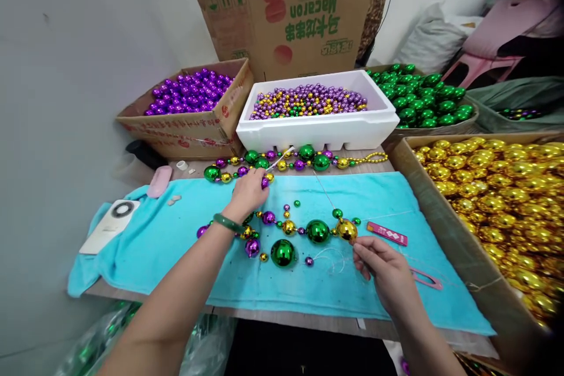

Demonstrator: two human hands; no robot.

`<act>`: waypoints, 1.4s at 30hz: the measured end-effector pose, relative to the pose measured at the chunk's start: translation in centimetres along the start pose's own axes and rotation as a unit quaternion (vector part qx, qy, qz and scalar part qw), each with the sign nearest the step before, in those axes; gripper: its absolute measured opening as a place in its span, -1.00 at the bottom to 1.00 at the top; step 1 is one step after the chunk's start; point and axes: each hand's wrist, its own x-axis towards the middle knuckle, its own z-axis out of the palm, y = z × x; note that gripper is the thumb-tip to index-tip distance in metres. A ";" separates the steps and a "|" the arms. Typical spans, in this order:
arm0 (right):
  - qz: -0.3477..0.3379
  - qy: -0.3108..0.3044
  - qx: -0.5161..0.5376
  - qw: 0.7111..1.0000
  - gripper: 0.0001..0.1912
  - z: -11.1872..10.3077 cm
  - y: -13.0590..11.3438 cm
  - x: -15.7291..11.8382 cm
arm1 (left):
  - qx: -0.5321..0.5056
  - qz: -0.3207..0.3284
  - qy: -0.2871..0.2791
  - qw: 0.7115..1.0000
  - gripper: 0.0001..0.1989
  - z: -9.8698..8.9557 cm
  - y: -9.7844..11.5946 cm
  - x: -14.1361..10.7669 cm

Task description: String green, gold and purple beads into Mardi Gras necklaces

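Observation:
Beads of purple, gold and green lie strung across the turquoise towel (176,258). My right hand (381,261), fingers pinched, is at the lower edge of a large gold bead (346,229); what lies between the fingertips is too small to name. My left hand (250,191), with a green bangle at the wrist, reaches to the upper strand, its fingers closed at a white strip (282,158) beside a purple bead (265,183). Between the hands sit a large green bead (318,231) on the strand and a loose green bead (282,253) below it.
A white foam box (317,127) of small beads stands behind the towel, a carton (176,135) of purple beads to its left. Gold beads fill a carton (453,223) at right. Pink scissors (426,278), a red packet (387,233) and a white device (110,226) lie on the towel.

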 end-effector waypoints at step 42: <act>-0.020 -0.076 -0.177 0.981 -0.74 0.9 -0.6 -2.1 | -0.201 0.099 0.175 0.959 -0.63 -1.0 2.2 -9.7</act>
